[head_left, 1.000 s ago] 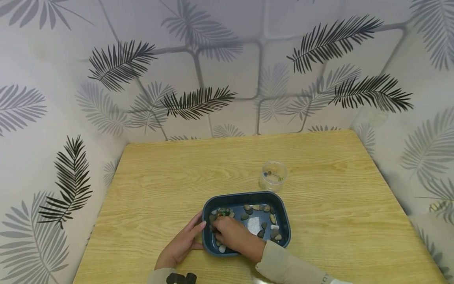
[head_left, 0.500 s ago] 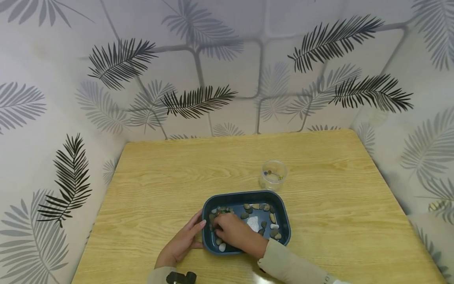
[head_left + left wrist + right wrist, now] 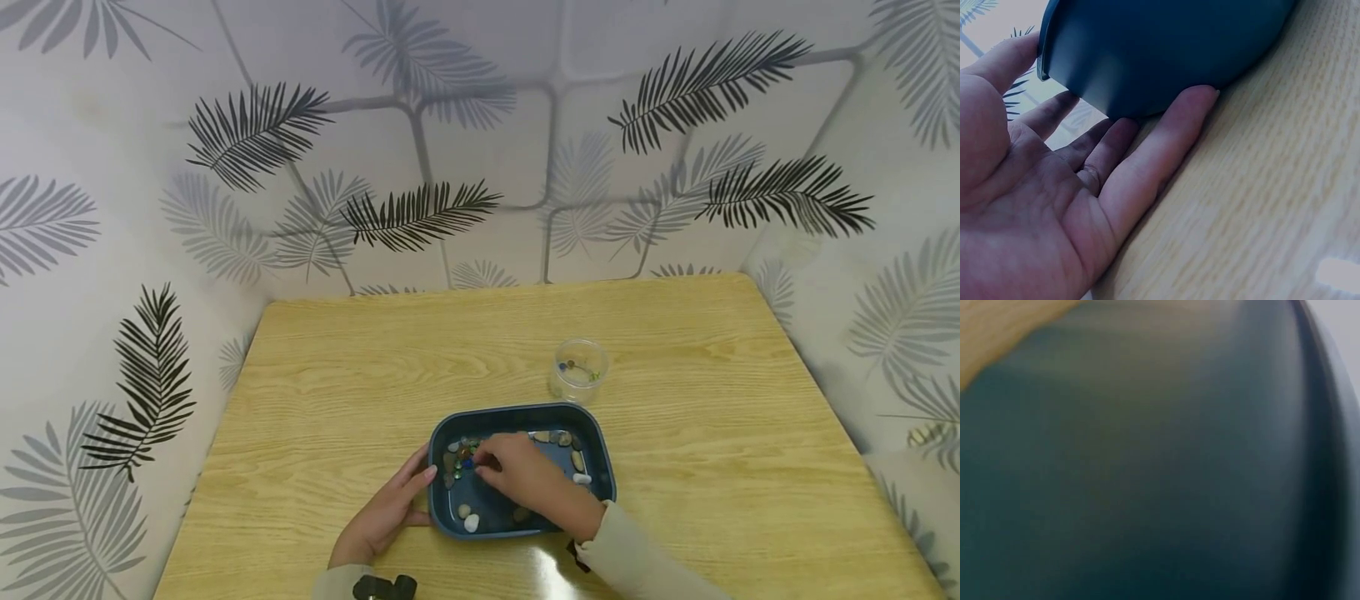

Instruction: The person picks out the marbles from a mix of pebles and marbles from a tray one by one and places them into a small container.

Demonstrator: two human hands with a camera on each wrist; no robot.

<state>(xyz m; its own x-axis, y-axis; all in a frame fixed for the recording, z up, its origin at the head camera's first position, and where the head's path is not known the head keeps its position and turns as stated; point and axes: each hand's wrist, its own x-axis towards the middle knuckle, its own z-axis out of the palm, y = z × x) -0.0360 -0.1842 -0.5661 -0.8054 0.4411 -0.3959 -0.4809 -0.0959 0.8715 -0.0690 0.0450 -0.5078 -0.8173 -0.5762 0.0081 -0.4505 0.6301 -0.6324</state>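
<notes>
- The blue tub (image 3: pixel 491 504) is set on the near half of the table, where both hands can reach it.
- Its left end is touched by the left hand (image 3: pixel 386 512), fingers loosely extended and thumb at the rim, presumably so that it is kept from sliding.
- The right hand (image 3: pixel 525 475) is held inside with fingers bent, just beside a blue bead (image 3: pixel 468 463); whether anything is pinched cannot be told.
- Stones (image 3: pixel 577 461) are arranged along the walls, perhaps as a border.
- A clear cup (image 3: pixel 564 387) is placed just beyond, seemingly within easy reach.
- The wood-grained table (image 3: pixel 360 367) is backed by a leaf-patterned wall (image 3: pixel 487 50).
</notes>
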